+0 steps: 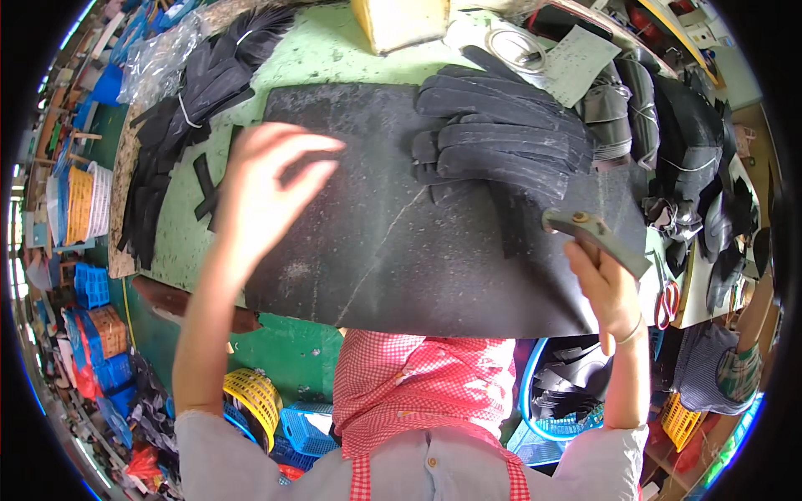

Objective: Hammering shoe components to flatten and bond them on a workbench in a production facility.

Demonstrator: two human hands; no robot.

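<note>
- Fingers of the left hand [267,188] are spread and loose, holding nothing; the hand is blurred and sits over the left end of the black rubber mat [393,250], and I cannot tell whether it touches the surface.
- Right hand [606,288] is closed around the handle of a grey metal tool [597,238], whose bolted head sits at the mat's right edge.
- Black rubber mat lies flat between the two hands, wide and scuffed, with a pale crack line running across its middle; its near edge overhangs the table toward the person's red checked apron [426,392].
- Stack of black cut pieces [501,138] rests on the mat's upper right part, just above the right hand and well apart from the left hand.
- Bundles of black strips [180,125], tied with white bands, lie on the green table [326,54] beyond the mat's left end, up and left of the left hand.
- Red-handled scissors [667,301] lie to the right of the right wrist.
- Yellow and blue baskets [276,409] stand on the floor below the table.
</note>
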